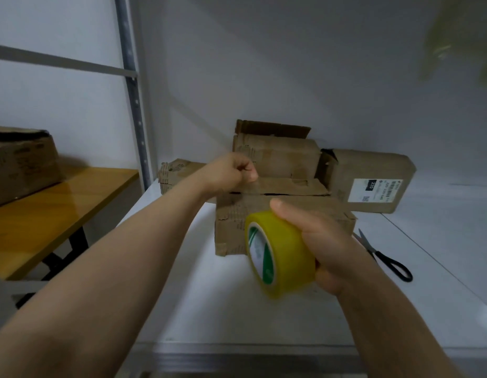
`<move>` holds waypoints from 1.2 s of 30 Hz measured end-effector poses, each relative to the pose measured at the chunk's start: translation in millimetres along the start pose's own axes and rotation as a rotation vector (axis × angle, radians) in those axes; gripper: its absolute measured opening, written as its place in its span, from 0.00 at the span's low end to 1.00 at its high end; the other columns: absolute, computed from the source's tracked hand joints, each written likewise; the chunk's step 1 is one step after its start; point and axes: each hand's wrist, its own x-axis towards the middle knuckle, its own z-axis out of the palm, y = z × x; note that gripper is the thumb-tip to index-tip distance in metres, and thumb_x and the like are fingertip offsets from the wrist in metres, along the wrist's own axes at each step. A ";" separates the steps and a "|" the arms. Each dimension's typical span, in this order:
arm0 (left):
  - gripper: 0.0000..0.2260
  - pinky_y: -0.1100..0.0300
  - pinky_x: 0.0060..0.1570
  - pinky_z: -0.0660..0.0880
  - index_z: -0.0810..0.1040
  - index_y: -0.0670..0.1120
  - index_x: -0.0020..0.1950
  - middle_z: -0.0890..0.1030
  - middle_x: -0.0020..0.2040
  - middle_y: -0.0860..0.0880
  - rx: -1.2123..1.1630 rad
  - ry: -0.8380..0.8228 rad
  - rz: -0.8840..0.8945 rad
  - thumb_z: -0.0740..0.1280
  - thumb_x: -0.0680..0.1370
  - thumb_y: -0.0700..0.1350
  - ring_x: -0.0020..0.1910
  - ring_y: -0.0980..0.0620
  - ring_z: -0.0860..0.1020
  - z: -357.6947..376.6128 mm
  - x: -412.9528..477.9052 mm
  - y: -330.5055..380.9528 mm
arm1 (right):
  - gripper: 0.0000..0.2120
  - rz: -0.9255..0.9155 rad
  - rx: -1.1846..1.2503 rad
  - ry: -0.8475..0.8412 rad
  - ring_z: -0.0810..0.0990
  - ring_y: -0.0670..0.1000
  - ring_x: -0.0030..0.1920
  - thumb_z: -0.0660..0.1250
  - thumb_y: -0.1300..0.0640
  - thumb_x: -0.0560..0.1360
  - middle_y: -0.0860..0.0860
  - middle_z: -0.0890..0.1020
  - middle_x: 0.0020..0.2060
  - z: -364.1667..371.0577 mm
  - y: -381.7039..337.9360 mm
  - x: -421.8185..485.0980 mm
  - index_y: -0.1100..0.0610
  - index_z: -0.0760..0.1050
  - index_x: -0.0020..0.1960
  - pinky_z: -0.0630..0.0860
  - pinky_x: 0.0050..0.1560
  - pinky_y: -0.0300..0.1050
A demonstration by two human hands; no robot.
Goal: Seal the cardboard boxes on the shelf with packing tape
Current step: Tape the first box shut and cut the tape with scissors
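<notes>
- The white shelf (182, 296) carries everything: several worn cardboard boxes toward the back wall, scissors (387, 257) lying at the right, well apart from the hands.
- The front box (237, 227) sits mid-shelf, its top flaps closed but ragged and dented. It looks like soft, tired corrugated board — likely light and likely to slide or buckle if pressed hard, so it is best steadied flat on the top near the seam, not by the torn edges.
- Behind it stands an open-flapped box (275, 154), and to the right a labelled box (373, 181) lies on its side.
- The tape roll (278, 255) is yellowish, wide and rigid — easy to hold around its outer band, though the film is probably slippery and clingy.
- The right hand (327, 249) wraps closed around the roll, thumb over the top, just in front of the box.
- The left hand (234, 173) is curled over the far side of the box top, fingertips pinched together; a stretch of clear tape appears to lie across the top there, but the blur leaves it uncertain whether the pinch holds its end.
</notes>
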 end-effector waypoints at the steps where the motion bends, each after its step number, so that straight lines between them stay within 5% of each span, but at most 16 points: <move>1: 0.03 0.60 0.49 0.73 0.80 0.47 0.47 0.80 0.44 0.53 0.038 0.007 0.006 0.68 0.81 0.42 0.45 0.58 0.77 -3.2 0.7 0.8 | 0.30 0.031 -0.014 0.010 0.87 0.59 0.47 0.73 0.38 0.65 0.62 0.86 0.49 1.5 5.3 1.2 0.59 0.81 0.57 0.83 0.53 0.56; 5: 0.02 0.61 0.47 0.74 0.81 0.47 0.49 0.81 0.44 0.53 0.142 -0.061 -0.008 0.69 0.80 0.43 0.45 0.57 0.78 -12.0 1.1 -5.7 | 0.24 0.070 0.014 -0.015 0.85 0.62 0.51 0.71 0.40 0.72 0.62 0.85 0.50 17.2 17.5 0.8 0.59 0.81 0.56 0.81 0.57 0.59; 9: 0.04 0.59 0.49 0.76 0.81 0.50 0.45 0.82 0.43 0.53 0.097 -0.050 -0.027 0.71 0.79 0.44 0.44 0.57 0.80 -9.3 0.8 -23.9 | 0.23 0.066 0.008 -0.063 0.82 0.51 0.39 0.72 0.41 0.73 0.55 0.81 0.40 29.9 24.9 1.6 0.60 0.80 0.54 0.77 0.43 0.46; 13: 0.04 0.59 0.48 0.77 0.80 0.50 0.45 0.83 0.45 0.51 0.058 0.001 -0.011 0.70 0.80 0.45 0.45 0.54 0.80 -6.9 2.8 -27.7 | 0.25 0.074 0.042 -0.047 0.82 0.55 0.45 0.72 0.42 0.73 0.61 0.83 0.47 27.5 25.3 4.1 0.59 0.81 0.60 0.77 0.48 0.50; 16: 0.04 0.61 0.45 0.75 0.81 0.50 0.45 0.82 0.43 0.52 0.058 -0.025 -0.009 0.71 0.79 0.45 0.44 0.56 0.80 -5.5 5.1 -29.0 | 0.30 0.104 0.036 -0.034 0.82 0.50 0.39 0.75 0.38 0.69 0.57 0.82 0.42 29.1 27.1 6.6 0.59 0.80 0.61 0.79 0.41 0.45; 25: 0.03 0.59 0.48 0.77 0.82 0.48 0.47 0.83 0.45 0.51 0.077 -0.003 -0.004 0.70 0.80 0.45 0.45 0.55 0.80 6.0 10.2 -40.1 | 0.18 0.113 0.013 -0.047 0.80 0.45 0.33 0.69 0.44 0.76 0.49 0.79 0.32 27.2 29.9 12.9 0.58 0.82 0.52 0.76 0.36 0.42; 33: 0.02 0.58 0.52 0.75 0.82 0.51 0.46 0.79 0.44 0.57 0.255 0.009 0.038 0.73 0.77 0.47 0.48 0.57 0.78 12.9 13.3 -47.7 | 0.17 0.150 0.033 -0.044 0.81 0.46 0.33 0.70 0.44 0.76 0.49 0.81 0.32 22.0 36.2 19.0 0.59 0.81 0.51 0.77 0.38 0.44; 36: 0.11 0.53 0.54 0.77 0.78 0.51 0.53 0.78 0.48 0.51 0.272 0.047 -0.010 0.76 0.74 0.49 0.49 0.52 0.77 9.6 14.9 -47.0 | 0.21 0.154 0.051 -0.057 0.83 0.50 0.39 0.71 0.44 0.75 0.53 0.83 0.39 20.0 36.0 20.3 0.60 0.82 0.57 0.79 0.42 0.47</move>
